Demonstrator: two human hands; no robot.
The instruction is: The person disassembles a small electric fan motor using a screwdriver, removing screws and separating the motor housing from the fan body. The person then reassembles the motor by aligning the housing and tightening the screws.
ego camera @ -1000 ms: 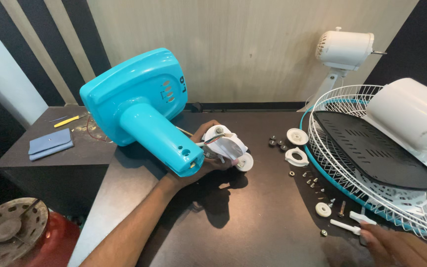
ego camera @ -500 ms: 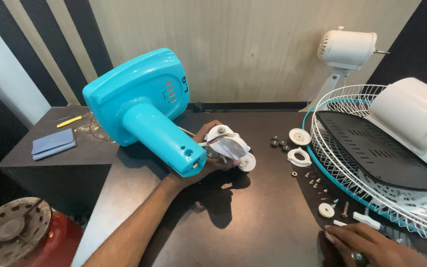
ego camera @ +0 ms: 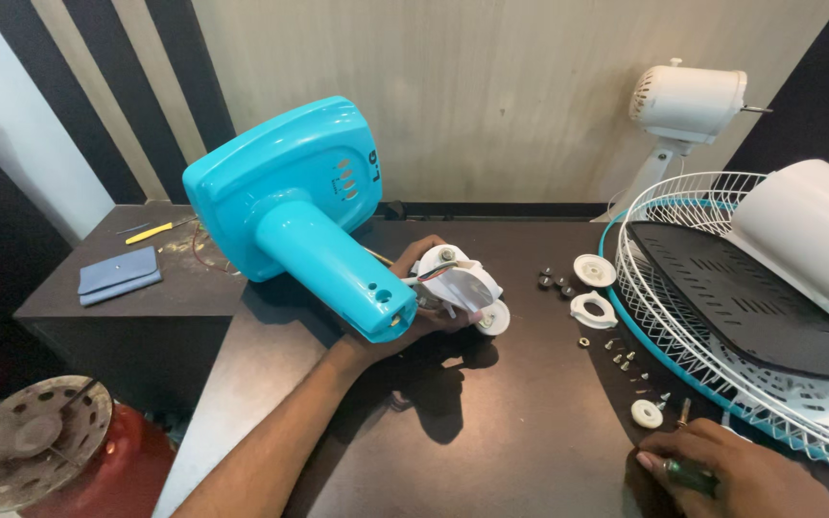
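Since the earlier frames, right hand (ego camera: 722, 470) drawn in from the lower right corner and now fully in view, fist closed around a green-handled tool (ego camera: 691, 477), probably a screwdriver, tip hidden; left hand (ego camera: 414, 312) unmoved in its hold. Far left of that hold, well apart: blue pouch (ego camera: 119, 275) and yellow pen-like tool (ego camera: 153, 231) on a low side cabinet, red cylinder with round metal plate (ego camera: 35, 443) below. Directly in the left grip: turquoise fan stand (ego camera: 295, 216), base tilted up and away, hollow neck pointing down toward the palm, fingers curled under the neck end and around a white motor bracket with wires (ego camera: 458, 285), so clamped on both, neither resting flat on the dark table (ego camera: 491, 432). Right of the grip, near: small dark nuts, two white plastic rings (ego camera: 594, 288), scattered screws (ego camera: 626, 364) and a white knob (ego camera: 646, 413), all loose. Farther right: wire fan guard (ego camera: 722, 317) lying flat, dark blade and white motor housing (ego camera: 808, 230) upon it; white fan head (ego camera: 688, 101) upright behind. Judged from loose fasteners and separated parts, disassembly largely done or reassembly barely begun; bracket not yet fastened to the neck, screws untouched.
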